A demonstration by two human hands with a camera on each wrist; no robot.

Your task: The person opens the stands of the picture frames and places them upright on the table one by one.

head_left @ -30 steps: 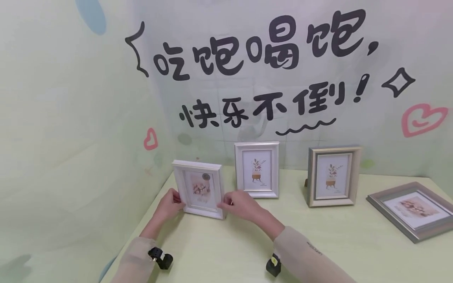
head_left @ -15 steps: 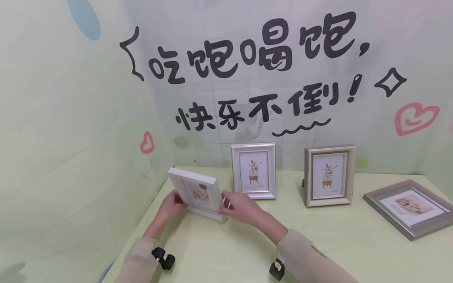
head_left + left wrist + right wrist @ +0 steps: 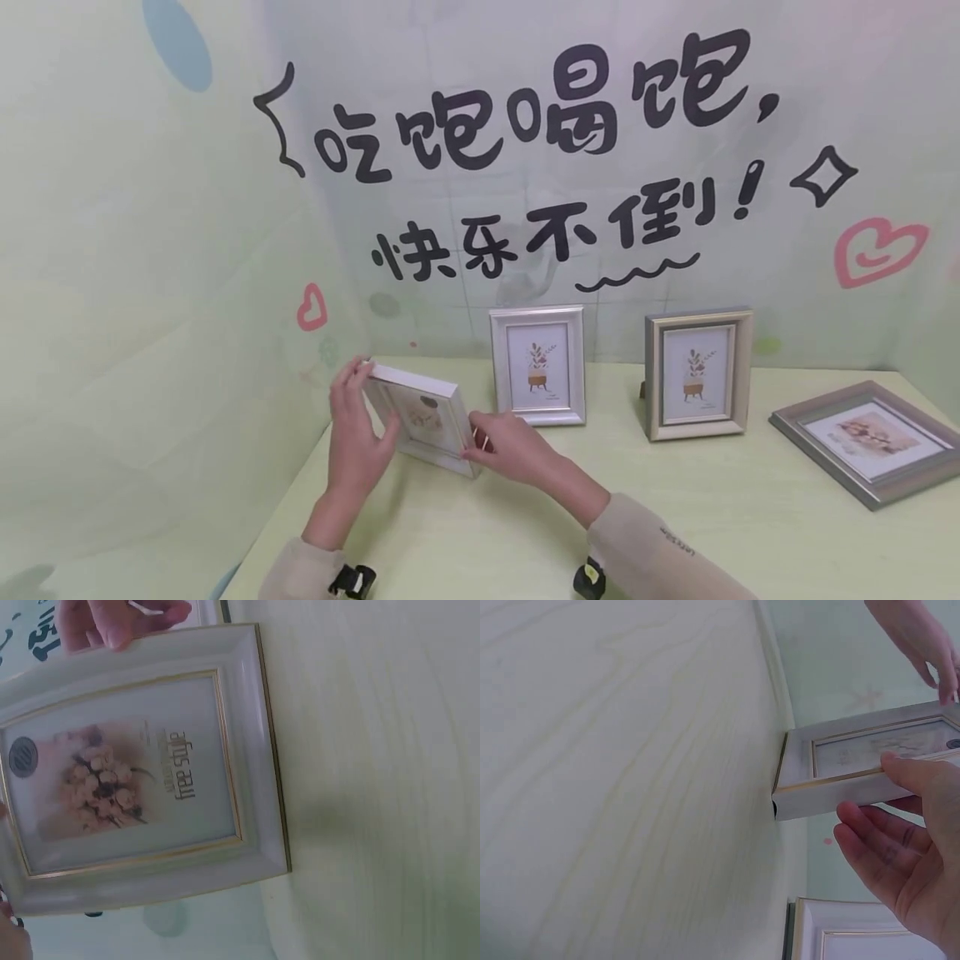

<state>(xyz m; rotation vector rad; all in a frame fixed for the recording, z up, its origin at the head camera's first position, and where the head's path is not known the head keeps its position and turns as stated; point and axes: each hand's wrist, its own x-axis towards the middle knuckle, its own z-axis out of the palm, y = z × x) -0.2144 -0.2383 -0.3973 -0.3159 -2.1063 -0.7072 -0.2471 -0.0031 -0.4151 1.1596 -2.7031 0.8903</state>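
Both hands are at a white photo frame (image 3: pixel 433 457) with a flower picture, its lower edge close to the table and its top tipped forward. My right hand (image 3: pixel 517 450) pinches the right side, thumb on the front and index finger behind; the other fingers are loosely bent in the right wrist view. High on the left side, my left hand (image 3: pixel 360 433) holds the frame, thumb over the front border and fingers up by the top corner. The left wrist view shows gold trim, a dark round sticker (image 3: pixel 23 757) and "free style" lettering.
A silver-white photo frame (image 3: pixel 501 358) stands behind the right hand. Farther right, a champagne-coloured photo frame (image 3: pixel 741 375) stands upright, and a grey-brown frame (image 3: pixel 832 462) lies face up. A lettered wall sheet (image 3: pixel 450 317) rises behind the pale table (image 3: pixel 480 542).
The white frame has tipped forward, showing more of its top edge. My left hand has moved from the lower left side up to the top left corner; the right hand keeps its pinch.
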